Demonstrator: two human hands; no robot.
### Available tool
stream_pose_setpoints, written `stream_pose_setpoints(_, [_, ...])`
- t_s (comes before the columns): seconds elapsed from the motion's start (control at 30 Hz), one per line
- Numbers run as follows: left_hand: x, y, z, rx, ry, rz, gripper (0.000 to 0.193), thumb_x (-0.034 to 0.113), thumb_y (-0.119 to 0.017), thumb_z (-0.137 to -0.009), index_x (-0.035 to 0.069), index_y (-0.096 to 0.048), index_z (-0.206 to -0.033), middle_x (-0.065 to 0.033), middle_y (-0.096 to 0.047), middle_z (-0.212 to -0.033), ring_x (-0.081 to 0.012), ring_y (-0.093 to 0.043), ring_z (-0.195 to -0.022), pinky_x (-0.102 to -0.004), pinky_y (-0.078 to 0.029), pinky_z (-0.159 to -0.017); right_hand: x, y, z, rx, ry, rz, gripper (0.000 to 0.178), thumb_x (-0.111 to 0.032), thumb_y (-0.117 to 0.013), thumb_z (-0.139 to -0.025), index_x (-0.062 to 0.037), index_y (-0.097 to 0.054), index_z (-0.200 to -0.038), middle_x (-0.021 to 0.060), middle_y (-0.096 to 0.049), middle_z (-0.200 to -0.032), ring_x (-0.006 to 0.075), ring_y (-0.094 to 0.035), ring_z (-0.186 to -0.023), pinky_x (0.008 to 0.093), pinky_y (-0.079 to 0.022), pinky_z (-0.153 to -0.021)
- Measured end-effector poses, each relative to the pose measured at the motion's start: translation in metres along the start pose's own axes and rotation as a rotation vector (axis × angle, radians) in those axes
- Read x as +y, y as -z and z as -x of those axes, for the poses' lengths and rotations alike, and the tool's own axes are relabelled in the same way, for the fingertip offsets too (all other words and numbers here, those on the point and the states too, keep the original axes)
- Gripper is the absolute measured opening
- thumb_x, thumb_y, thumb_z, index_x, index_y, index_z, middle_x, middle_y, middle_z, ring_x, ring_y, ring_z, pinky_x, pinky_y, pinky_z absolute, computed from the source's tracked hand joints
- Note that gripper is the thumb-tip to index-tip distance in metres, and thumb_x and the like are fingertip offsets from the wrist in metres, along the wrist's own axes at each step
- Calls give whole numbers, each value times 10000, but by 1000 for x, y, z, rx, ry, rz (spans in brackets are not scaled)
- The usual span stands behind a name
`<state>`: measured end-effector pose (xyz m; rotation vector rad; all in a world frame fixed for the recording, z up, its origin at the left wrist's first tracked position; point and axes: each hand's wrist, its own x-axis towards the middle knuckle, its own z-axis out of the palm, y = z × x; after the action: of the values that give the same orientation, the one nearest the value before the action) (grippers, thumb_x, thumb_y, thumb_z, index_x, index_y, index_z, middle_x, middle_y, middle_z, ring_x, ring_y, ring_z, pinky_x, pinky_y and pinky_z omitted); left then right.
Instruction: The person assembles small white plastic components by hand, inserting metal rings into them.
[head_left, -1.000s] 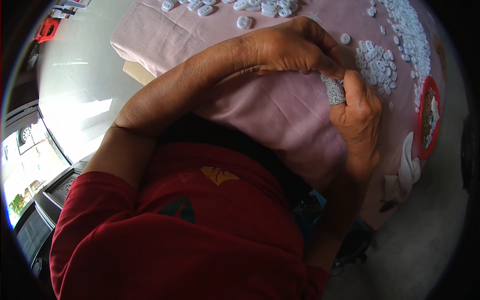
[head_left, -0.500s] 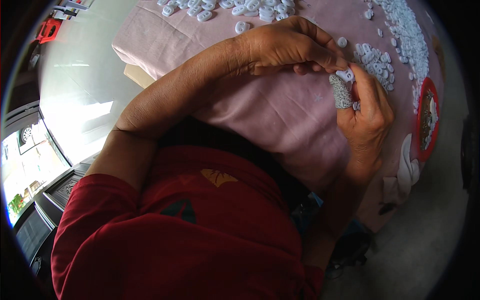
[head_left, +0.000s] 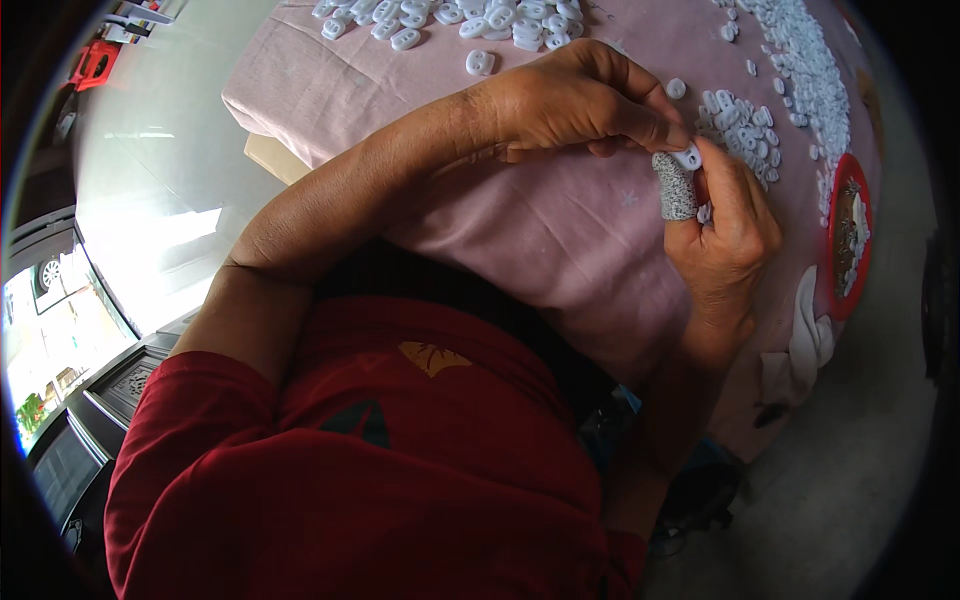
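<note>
Piece (head_left: 690, 158), white, lies beyond your grey finger sleeve (head_left: 677, 190), long axis partly hidden; left hand (head_left: 590, 107) and right hand (head_left: 727, 215) both pinch it.

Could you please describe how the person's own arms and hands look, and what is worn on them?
The dark red sleeves are short; the left one ends above the elbow, and both forearms are bare. No glove shows on the left hand. The right hand wears a speckled grey, tube-shaped fabric cover on its thumb; its other visible fingers are uncovered.
</note>
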<state>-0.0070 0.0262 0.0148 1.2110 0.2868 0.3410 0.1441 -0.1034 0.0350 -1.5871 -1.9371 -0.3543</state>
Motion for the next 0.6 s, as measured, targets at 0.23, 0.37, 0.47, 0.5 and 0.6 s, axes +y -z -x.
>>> stream_pose_setpoints(0.23, [62, 27, 22, 446, -124, -931, 111, 86, -659, -809, -16, -666, -851, -54, -635, -698, -101, -581, -660, -251, -477, -590, 45, 32, 18, -104, -490, -19, 152, -62, -601, -815, 21, -638, -937, 69, -541, -678, 58, -490, -634, 234, -400, -534])
stream_pose_setpoints(0.37, [66, 44, 24, 586, -259, -1263, 185, 127, -670, -817, -22, -667, -926, -90, -675, -760, -142, -622, -645, -286, -498, -558, 71, 53, 37, -371, -750, -216, 173, 3, -562, -807, 48, -633, -958, -6, -583, -736, 44, -485, -659, 220, -402, -581])
stream_pose_setpoints(0.47, [66, 33, 20, 609, -269, -1093, 204, 125, -671, -821, -19, -665, -964, -96, -682, -794, -150, -619, -641, -290, -503, -571, 65, 51, 36, -293, -780, -371, 171, 23, -552, -803, 55, -632, -951, -26, -586, -774, 38, -486, -699, 200, -403, -631])
stream_pose_setpoints(0.5, [65, 24, 15, 538, -261, -996, 218, 126, -679, -819, -22, -662, -978, -95, -684, -822, -154, -621, -654, -289, -508, -585, 66, 53, 36, -288, -781, -370, 171, 23, -552, -803, 55, -632, -951, -26, -586, -774, 38, -486, -699, 200, -403, -631])
stream_pose_setpoints(0.6, [47, -6, 0, 276, -343, -962, 140, 106, -668, -828, 15, -683, -933, -93, -688, -823, -162, -638, -708, -285, -504, -634, 73, 59, 40, -315, -798, -346, 160, 31, -550, -802, 49, -635, -936, -24, -589, -786, 35, -488, -730, 192, -405, -663])
